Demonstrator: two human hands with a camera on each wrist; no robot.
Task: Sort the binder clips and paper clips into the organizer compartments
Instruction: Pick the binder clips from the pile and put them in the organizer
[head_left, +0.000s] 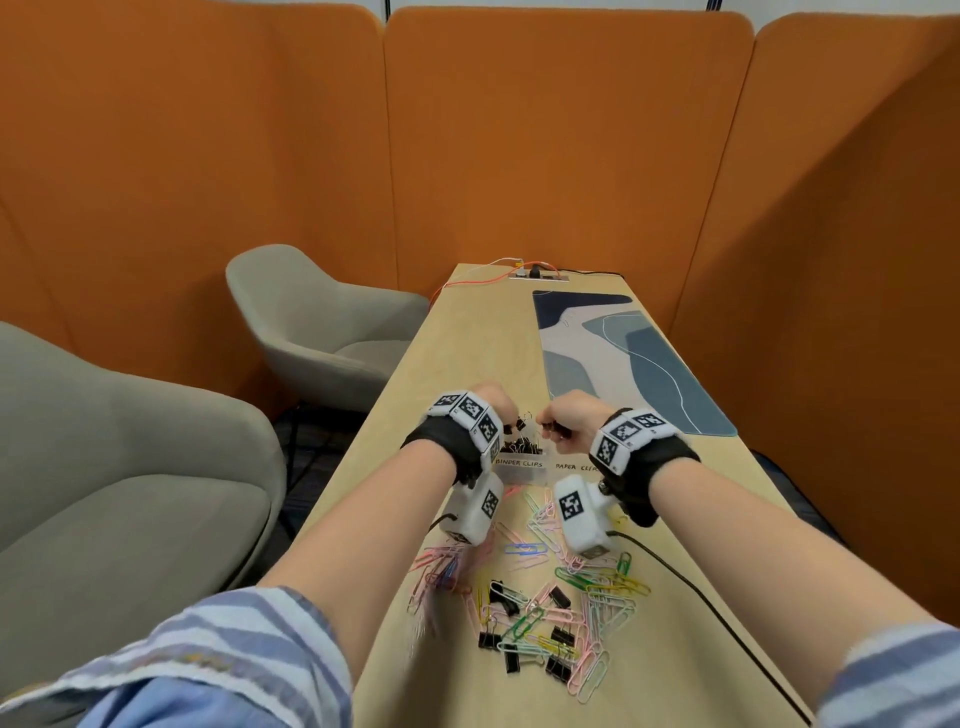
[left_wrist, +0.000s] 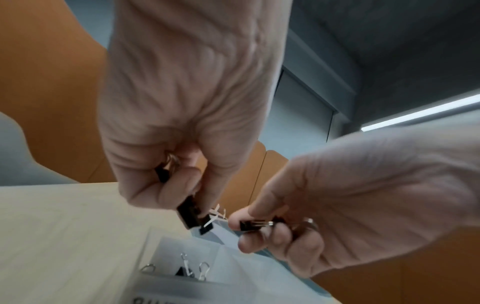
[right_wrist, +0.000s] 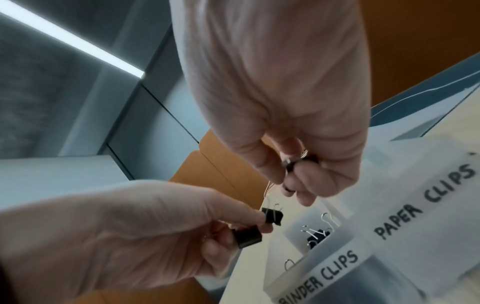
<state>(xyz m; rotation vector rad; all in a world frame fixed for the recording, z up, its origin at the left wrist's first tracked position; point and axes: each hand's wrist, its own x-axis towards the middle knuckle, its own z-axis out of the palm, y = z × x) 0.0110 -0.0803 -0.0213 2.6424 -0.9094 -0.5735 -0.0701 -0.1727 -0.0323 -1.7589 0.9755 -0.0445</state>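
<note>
— While both hands hovered over the organizer (right_wrist: 337, 244), what step was it?
— Dropping binder clips. The left hand (left_wrist: 182, 107) pinched black binder clips (left_wrist: 191, 214) just above the "BINDER CLIPS" compartment (right_wrist: 306, 230); the right hand (right_wrist: 283, 98) clutched more beside it. Next called for loosening fingers directly below each grip.
— And the views?
— Only the head view showed the unsorted pile (head_left: 550, 613) behind the wrists; the wrist views showed clips already inside
</note>
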